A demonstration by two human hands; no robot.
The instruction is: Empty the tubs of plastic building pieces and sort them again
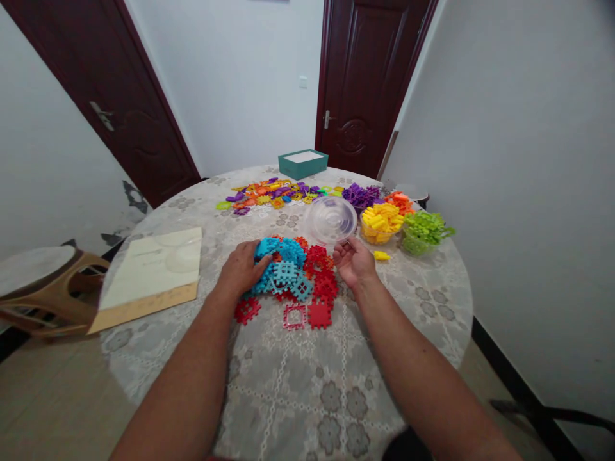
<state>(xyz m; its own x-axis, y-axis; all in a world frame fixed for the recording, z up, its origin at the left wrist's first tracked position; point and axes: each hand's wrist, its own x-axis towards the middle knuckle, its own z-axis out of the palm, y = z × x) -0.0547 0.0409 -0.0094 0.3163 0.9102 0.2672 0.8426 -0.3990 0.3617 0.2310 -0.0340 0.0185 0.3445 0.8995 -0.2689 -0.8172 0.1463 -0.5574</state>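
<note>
My left hand (243,267) rests palm down on the left side of a pile of blue plastic interlocking pieces (283,266), its fingers curled round some of them. My right hand (353,259) lies palm up to the right of the red pieces (321,282), its fingers loosely curled and apart, with nothing in it. An empty clear plastic bowl (330,221) stands just beyond the pile, close to my right fingertips. Loose red pieces (307,315) lie on the near side of the pile.
Bowls of purple (361,195), orange (400,202), yellow (382,223) and green (423,232) pieces stand at the right. Mixed pieces (276,192) are spread at the far side by a teal box (302,163). A flat board (151,275) lies left; a chair (43,288) stands beside the round table (298,384).
</note>
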